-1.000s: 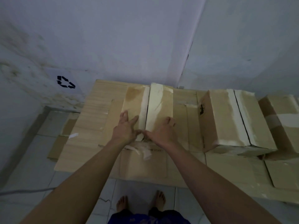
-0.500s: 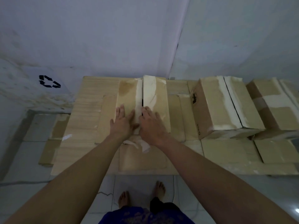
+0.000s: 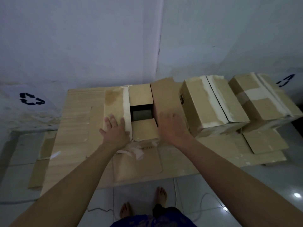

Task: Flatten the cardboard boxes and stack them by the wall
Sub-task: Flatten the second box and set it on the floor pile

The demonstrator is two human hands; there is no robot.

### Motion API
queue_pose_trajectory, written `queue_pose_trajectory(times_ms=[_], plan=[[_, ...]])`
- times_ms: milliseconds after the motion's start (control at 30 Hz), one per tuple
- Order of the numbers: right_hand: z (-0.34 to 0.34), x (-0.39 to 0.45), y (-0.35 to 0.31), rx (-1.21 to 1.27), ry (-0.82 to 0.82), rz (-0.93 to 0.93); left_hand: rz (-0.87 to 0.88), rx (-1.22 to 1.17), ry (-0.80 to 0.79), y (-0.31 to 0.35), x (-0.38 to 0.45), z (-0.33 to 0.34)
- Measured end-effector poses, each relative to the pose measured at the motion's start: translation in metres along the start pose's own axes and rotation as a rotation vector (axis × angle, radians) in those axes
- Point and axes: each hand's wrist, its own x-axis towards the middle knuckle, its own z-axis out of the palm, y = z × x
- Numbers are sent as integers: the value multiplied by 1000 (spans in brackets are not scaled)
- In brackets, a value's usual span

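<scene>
With its long axis running away toward the wall, the opened box (image 3: 142, 112) lies between both hands: left hand (image 3: 114, 131) presses flat on the left flap, right hand (image 3: 172, 126) spread on the raised right flap, fingers apart.

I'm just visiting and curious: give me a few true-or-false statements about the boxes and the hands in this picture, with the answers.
1. The box under the hands has its top flaps open. True: a dark opening shows between them.
2. The left hand rests flat on the left flap. True.
3. The right hand holds a knife. False: it holds nothing, and its fingers are spread.
4. The two boxes to the right are already flattened. False: both stand as full boxes.
5. The boxes stand on bare tiles. False: they stand on flat cardboard sheets.
</scene>
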Motion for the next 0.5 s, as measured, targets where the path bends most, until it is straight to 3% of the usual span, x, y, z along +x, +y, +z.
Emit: queue_pose_trajectory(times_ms=[100,200,400,500], plan=[[36,-14,-6,359,-317,-5,8,10,-8,0,-2,1],[54,-25,-8,619,-368,24,19,12,-5,0,-5,3],[52,-7,-11,190,-76,-184,-10,-92,34,3,-8,-6],[48,8,-27,198,-146,-244,20,-297,142,-1,-21,-33]])
